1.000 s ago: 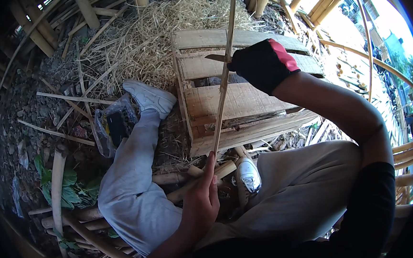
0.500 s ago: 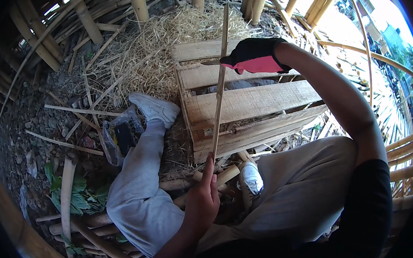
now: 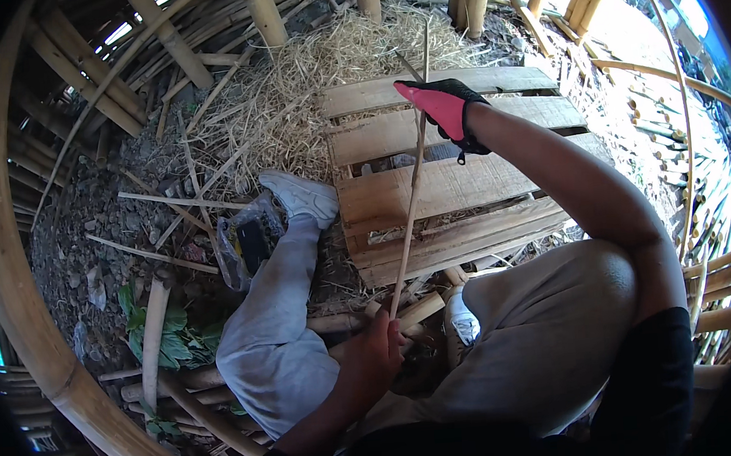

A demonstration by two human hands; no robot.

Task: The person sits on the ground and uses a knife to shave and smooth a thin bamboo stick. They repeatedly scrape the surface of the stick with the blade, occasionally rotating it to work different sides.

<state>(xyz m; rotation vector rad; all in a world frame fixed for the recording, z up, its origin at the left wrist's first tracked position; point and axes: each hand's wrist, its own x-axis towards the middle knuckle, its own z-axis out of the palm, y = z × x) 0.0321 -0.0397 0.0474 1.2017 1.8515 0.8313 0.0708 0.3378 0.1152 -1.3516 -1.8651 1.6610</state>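
Observation:
A long, thin bamboo strip (image 3: 415,191) slants up and away in front of me, across a wooden slatted crate (image 3: 431,191). My left hand (image 3: 373,354), bare, is closed round the strip's near end, low between my legs. Over the crate's far slats, my right hand (image 3: 451,113) wears a pink and black glove. It is closed on a knife whose narrow dark blade (image 3: 407,64) sticks out beyond the fingers, close to the strip's upper part. The knife's handle is hidden in the glove.
Straw shavings (image 3: 289,106) are heaped behind and left of the crate. Bamboo posts (image 3: 264,13) stand at the back. A clear plastic bag (image 3: 230,254) with a dark object lies by my left shoe (image 3: 302,197). Cut bamboo poles (image 3: 702,196) are stacked at right.
My left hand has drawn down to the strip's lower end. The right hand has turned, so the blade now points up and away instead of left. The whole view has shifted slightly.

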